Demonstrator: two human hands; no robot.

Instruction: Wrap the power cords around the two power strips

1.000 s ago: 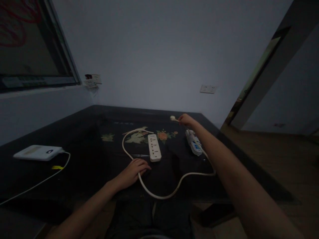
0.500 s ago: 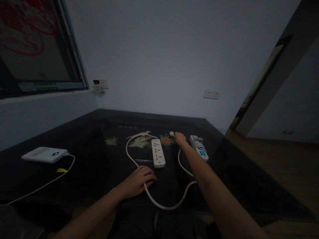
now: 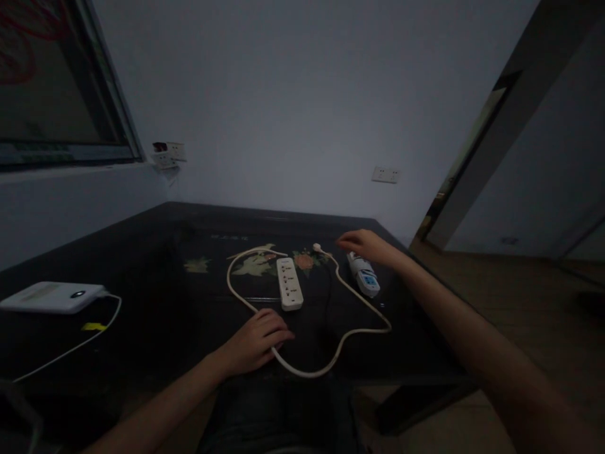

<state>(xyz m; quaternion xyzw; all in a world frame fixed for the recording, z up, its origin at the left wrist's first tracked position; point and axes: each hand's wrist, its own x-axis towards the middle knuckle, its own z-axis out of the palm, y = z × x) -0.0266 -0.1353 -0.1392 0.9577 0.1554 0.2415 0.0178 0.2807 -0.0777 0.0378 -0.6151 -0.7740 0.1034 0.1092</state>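
Note:
A white power strip (image 3: 290, 284) lies on the black table, and its cord (image 3: 357, 331) loops round the front to a white plug (image 3: 317, 248) lying on the tabletop. My left hand (image 3: 259, 338) rests low on the table, its bent fingers closed over the cord in front of the strip. To the right of the plug and apart from it, my right hand (image 3: 366, 244) hovers with its fingers stretched out and nothing visible in them. Just beneath it lies a second power strip (image 3: 367, 282) with a blue socket face and a cord wrapped round it; its far end is partly covered.
At the left of the table (image 3: 189, 221) is a white power bank (image 3: 51, 296) with a thin cable and a yellow tag (image 3: 93, 326). Wall sockets (image 3: 386, 174) sit above the far edge, and another socket (image 3: 166, 156) hangs near the window.
My right hand has brought the plug down onto the table, let go of it and drawn back to the right over the second strip. My left hand has stayed on the cord.

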